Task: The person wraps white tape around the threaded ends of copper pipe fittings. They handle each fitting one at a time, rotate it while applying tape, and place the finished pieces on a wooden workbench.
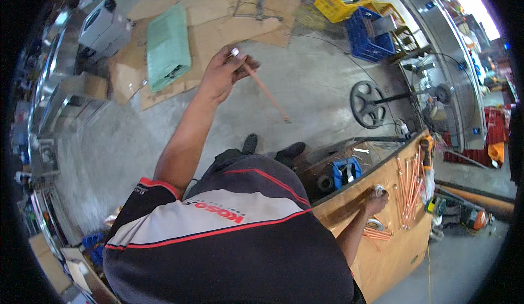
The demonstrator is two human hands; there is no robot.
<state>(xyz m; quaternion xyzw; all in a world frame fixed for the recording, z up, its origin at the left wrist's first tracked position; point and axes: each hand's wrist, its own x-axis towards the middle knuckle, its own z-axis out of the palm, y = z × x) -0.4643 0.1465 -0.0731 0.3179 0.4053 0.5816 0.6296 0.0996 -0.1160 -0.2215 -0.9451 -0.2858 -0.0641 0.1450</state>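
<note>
My left hand point(226, 73) is raised over the floor at the end of a stretched arm, its fingers closed around a thin copper tube point(268, 95). The tube slants down to the right, and a small shiny metal piece point(234, 52) shows at the fingertips. Over the wooden workbench point(401, 255) at my right, my right hand point(375, 203) is closed at a small shiny, roundish thing point(379, 189), too small to make out. Several copper tubes point(408, 186) lie loosely bunched beside that hand. Shorter copper pieces point(376, 234) lie closer to me, near the right forearm.
A blue tool bag point(346, 173) and a wrench point(361, 150) are beside the bench's left edge. Beyond stands a black spoked wheel point(368, 104) on a shaft. Yellow point(341, 1) and blue crates point(368, 39) sit farther off. Cardboard point(204, 9) and a green wrapped bundle point(167, 46) cover floor ahead.
</note>
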